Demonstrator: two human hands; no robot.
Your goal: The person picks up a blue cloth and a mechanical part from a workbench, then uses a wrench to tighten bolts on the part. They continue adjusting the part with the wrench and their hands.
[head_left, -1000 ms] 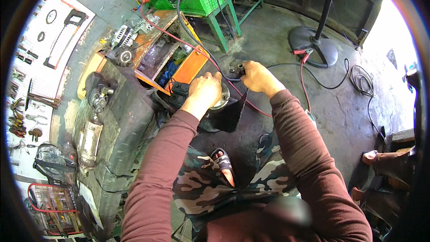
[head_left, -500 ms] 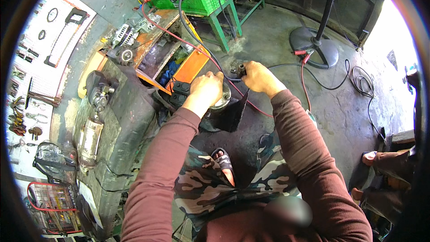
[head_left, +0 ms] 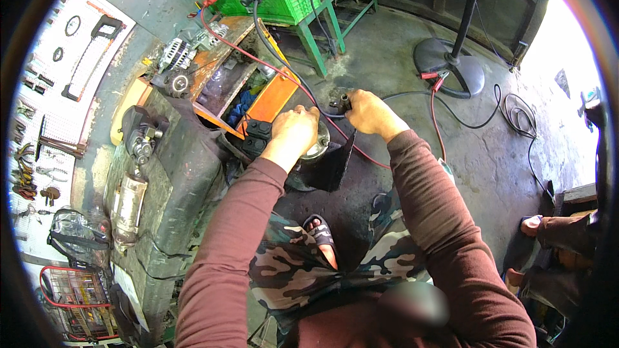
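Note:
My left hand (head_left: 294, 131) is closed in a fist, knuckles up, over a round silvery metal part (head_left: 317, 148); what its fingers grip is hidden. Left of that hand sits a black blocky part (head_left: 259, 130). My right hand (head_left: 373, 113) is closed around a short dark metal piece with a round end (head_left: 346, 100), which pokes out past the fingers. Between and below the hands stands a dark upright plate (head_left: 340, 166). Most of what lies beneath the hands is hidden by them.
On the left, a starter motor (head_left: 140, 135) and a silvery cylinder (head_left: 129, 203) lie on a worn bench. An orange cabinet (head_left: 263, 100), a green crate (head_left: 284, 1) and red and black cables (head_left: 433, 95) stand or lie ahead. Another person's foot (head_left: 531, 225) is at right.
The whole view has shifted slightly. Both hands keep the same closed grips in nearly the same places.

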